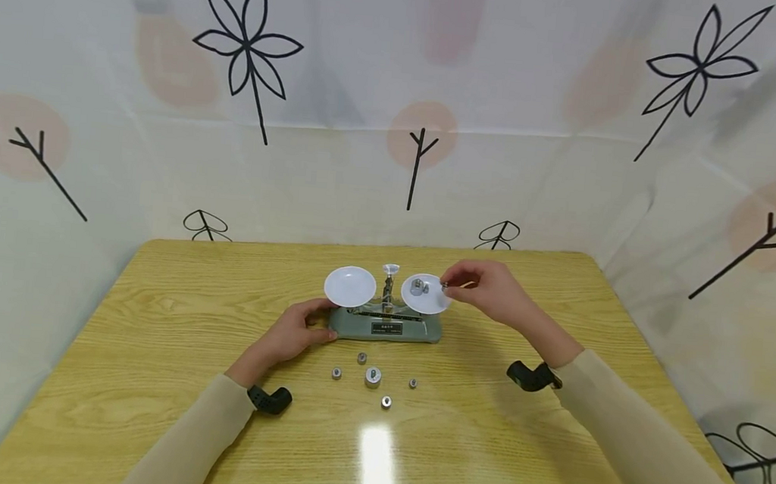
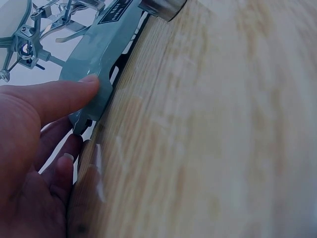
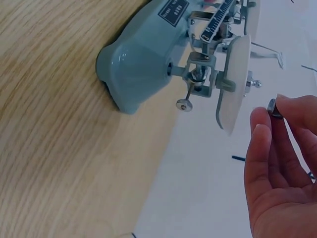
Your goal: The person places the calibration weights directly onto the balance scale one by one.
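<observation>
Head view: right fingers (image 1: 464, 294) pinch a small silvery weight (image 1: 444, 285); left fingers (image 1: 320, 335) grip the glossy grey-green balance (image 1: 356, 326).

Balance (image 1: 386, 334) on table (image 1: 168, 346), cloth (image 1: 338, 185) behind. Left hand (image 1: 290, 333) at balance's left end, right hand (image 1: 490, 289) by right pan (image 1: 429, 304) — pinched weight (image 3: 274, 109) just above it. Two weights (image 1: 417, 287) on that pan. Five loose weights (image 1: 373, 378) before balance — one central, four around.

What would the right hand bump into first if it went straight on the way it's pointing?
Probably the small metal weight standing on the nearest white pan, though depth is hard to judge and the right hand might pass above it.
</observation>
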`<state>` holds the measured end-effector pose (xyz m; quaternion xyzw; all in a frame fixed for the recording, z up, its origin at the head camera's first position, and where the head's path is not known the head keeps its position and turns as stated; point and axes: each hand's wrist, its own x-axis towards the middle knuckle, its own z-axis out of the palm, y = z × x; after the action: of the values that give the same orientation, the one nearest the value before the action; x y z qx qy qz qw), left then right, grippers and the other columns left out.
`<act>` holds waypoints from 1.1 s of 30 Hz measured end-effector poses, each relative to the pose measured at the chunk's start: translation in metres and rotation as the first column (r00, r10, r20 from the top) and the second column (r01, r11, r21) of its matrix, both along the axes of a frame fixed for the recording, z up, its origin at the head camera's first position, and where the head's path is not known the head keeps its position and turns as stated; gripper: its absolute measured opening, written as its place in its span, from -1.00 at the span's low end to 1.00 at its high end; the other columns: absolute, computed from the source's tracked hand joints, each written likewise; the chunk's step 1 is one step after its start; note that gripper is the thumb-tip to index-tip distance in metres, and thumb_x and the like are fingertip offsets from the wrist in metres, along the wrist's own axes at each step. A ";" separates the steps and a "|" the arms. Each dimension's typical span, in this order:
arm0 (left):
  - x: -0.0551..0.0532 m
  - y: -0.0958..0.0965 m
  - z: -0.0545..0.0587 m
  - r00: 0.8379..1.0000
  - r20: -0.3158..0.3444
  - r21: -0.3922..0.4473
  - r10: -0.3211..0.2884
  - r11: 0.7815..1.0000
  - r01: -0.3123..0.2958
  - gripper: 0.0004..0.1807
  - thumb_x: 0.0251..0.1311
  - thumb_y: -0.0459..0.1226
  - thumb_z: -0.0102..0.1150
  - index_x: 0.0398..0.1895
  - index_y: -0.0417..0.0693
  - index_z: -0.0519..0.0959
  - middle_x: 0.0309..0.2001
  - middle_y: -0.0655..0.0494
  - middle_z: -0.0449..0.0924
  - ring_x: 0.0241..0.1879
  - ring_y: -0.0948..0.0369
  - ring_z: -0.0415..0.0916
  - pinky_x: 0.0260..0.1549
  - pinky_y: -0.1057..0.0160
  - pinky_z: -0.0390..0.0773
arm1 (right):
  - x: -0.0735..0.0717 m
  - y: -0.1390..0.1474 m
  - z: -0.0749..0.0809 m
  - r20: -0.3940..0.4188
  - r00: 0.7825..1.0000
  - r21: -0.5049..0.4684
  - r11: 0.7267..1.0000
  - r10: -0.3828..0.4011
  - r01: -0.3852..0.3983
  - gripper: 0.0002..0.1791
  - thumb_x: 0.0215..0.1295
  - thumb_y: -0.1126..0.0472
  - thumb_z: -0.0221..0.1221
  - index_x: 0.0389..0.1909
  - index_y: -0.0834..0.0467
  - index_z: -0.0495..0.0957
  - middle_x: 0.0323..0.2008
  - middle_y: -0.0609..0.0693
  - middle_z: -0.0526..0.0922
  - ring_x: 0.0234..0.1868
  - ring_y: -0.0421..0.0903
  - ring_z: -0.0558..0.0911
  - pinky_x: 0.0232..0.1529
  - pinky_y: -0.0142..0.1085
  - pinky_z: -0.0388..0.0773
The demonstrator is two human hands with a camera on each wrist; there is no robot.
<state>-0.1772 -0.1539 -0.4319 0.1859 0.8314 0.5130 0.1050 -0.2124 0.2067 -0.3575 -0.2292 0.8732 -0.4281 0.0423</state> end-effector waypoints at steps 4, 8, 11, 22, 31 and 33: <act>0.001 0.000 0.001 1.000 -0.002 -0.004 0.002 1.000 -0.002 -0.42 0.23 -0.43 0.31 0.33 -0.29 0.42 0.31 -0.21 0.41 0.36 -0.14 0.27 0.26 -0.16 0.32 | -0.003 -0.004 0.001 -0.003 1.000 0.027 1.000 0.003 -0.003 -0.85 0.26 0.31 0.35 -0.16 0.18 0.69 -0.18 0.02 0.69 -0.15 -0.02 0.65 -0.20 -0.23 0.64; 0.001 0.001 0.002 1.000 -0.007 -0.006 0.004 1.000 -0.005 -0.43 0.23 -0.43 0.31 0.32 -0.29 0.43 0.31 -0.22 0.42 0.36 -0.14 0.28 0.26 -0.16 0.32 | -0.005 -0.007 0.004 -0.006 1.000 0.046 0.999 0.023 -0.023 -0.85 0.26 0.32 0.34 -0.15 0.20 0.68 -0.18 0.02 0.69 -0.15 -0.02 0.65 -0.21 -0.22 0.63; 0.001 0.000 0.001 1.000 -0.010 -0.003 0.005 1.000 -0.005 -0.43 0.23 -0.43 0.31 0.32 -0.29 0.43 0.31 -0.21 0.42 0.35 -0.14 0.28 0.26 -0.16 0.32 | -0.005 -0.010 0.005 0.002 0.999 0.060 0.997 0.039 -0.039 -0.84 0.27 0.34 0.33 -0.14 0.21 0.68 -0.19 0.02 0.69 -0.15 -0.03 0.65 -0.21 -0.20 0.62; -0.020 -0.010 -0.039 1.000 -0.024 -0.023 0.010 1.000 -0.011 -0.40 0.21 -0.28 0.39 0.34 -0.06 0.46 0.32 0.00 0.44 0.36 0.01 0.29 0.27 -0.10 0.33 | -0.015 -0.015 -0.003 -0.034 0.998 0.150 0.988 0.051 -0.045 -0.85 0.24 0.35 0.35 -0.17 0.20 0.68 -0.21 0.00 0.70 -0.15 -0.05 0.64 -0.16 -0.17 0.62; -0.020 -0.007 -0.039 0.999 -0.029 -0.012 0.018 1.000 -0.019 -0.39 0.22 -0.33 0.36 0.35 -0.13 0.44 0.32 -0.07 0.43 0.36 -0.04 0.29 0.26 -0.14 0.32 | -0.016 -0.020 -0.001 -0.001 0.998 0.161 0.985 0.070 -0.069 -0.87 0.24 0.38 0.33 -0.20 0.20 0.67 -0.23 0.01 0.69 -0.16 -0.04 0.62 -0.14 -0.13 0.62; -0.018 -0.006 -0.036 0.999 -0.030 -0.014 0.026 1.000 -0.026 -0.39 0.22 -0.36 0.35 0.35 -0.17 0.43 0.32 -0.11 0.42 0.36 -0.08 0.28 0.25 -0.16 0.32 | -0.016 -0.020 -0.002 -0.002 0.997 0.161 0.984 0.072 -0.071 -0.87 0.24 0.38 0.33 -0.21 0.20 0.67 -0.24 0.01 0.69 -0.17 -0.04 0.62 -0.15 -0.14 0.62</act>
<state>-0.1952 -0.1598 -0.4683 0.1820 0.8389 0.5055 0.0872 -0.2287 0.1866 -0.3593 -0.2579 0.8962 -0.3537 0.0725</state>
